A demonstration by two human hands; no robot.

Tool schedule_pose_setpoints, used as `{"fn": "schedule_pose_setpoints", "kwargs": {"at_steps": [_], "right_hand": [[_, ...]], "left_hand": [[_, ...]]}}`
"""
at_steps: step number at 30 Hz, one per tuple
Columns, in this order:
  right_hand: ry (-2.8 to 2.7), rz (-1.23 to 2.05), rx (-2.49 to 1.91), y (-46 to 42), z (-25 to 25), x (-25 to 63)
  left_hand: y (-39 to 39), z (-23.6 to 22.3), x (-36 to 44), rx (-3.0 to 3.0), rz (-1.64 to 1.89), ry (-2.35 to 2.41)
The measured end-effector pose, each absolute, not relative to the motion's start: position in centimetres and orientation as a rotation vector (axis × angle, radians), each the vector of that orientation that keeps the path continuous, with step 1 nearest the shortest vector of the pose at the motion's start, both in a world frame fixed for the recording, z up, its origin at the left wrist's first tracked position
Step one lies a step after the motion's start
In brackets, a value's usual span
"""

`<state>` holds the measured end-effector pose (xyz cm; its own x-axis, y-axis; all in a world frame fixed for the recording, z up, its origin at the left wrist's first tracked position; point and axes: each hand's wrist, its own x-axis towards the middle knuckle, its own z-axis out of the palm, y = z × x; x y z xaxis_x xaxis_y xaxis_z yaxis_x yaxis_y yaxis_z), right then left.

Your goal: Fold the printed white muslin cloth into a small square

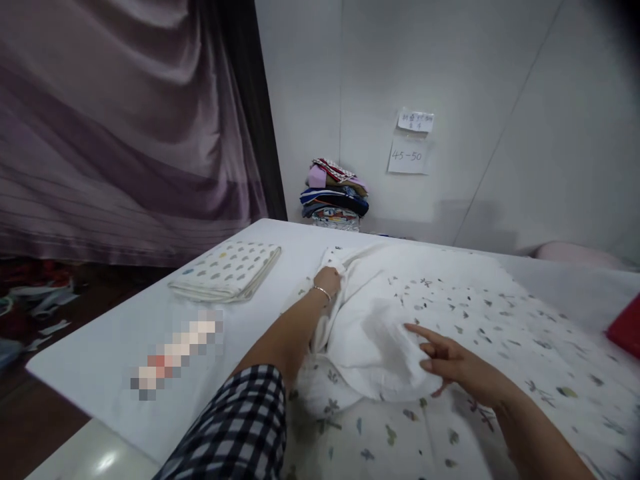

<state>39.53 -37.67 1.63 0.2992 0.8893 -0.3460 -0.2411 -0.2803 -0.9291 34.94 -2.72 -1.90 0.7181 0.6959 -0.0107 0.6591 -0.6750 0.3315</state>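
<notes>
A large white cloth with small plant and leaf prints (465, 307) is spread over the table, with a plain white part bunched and folded over in the middle. My left hand (329, 280), with a bracelet at the wrist, reaches to the far left edge of this cloth. Its fingers are closed on the fabric, and the fingertips are partly hidden. My right hand (447, 360) rests at the near right side of the plain white fold, fingers apart and touching the fabric.
A folded cloth with grey heart-like prints (230, 267) lies on the white table (125, 347) at left, near a pixelated patch. Behind the table stands a stack of folded fabrics (334, 197). A purple curtain (125, 120) hangs left; a red object (625, 327) sits at the right edge.
</notes>
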Motion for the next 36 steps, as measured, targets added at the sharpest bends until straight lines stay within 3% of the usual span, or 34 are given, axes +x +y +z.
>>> {"fn": "schedule_pose_setpoints", "kwargs": {"at_steps": [6, 12, 15, 22, 28, 36], "right_hand": [[-0.715, 1.254, -1.192, -36.5, 1.6, 38.0], [-0.698, 1.117, -1.458, -36.5, 2.4, 37.8], [-0.693, 1.075, -1.350, -37.6, 3.1, 38.4], [-0.696, 1.108, -1.343, -37.8, 3.0, 38.2], [-0.738, 0.807, -1.529, -36.2, 3.2, 36.3], [-1.085, 0.672, -1.538, -35.0, 4.7, 32.5]], "left_hand": [[-1.8, -1.4, 32.9, 2.598, 0.150, 1.057], [-2.6, -1.0, 31.7, 2.570, 0.194, 1.089], [-3.0, -0.6, 31.6, 2.524, 0.261, 1.069], [-4.4, 3.5, 30.3, 2.240, 0.545, 0.929], [-11.5, 7.4, 24.2, 1.957, 0.776, 0.536], [-20.2, 3.4, 19.2, 1.721, 0.641, 0.385]]}}
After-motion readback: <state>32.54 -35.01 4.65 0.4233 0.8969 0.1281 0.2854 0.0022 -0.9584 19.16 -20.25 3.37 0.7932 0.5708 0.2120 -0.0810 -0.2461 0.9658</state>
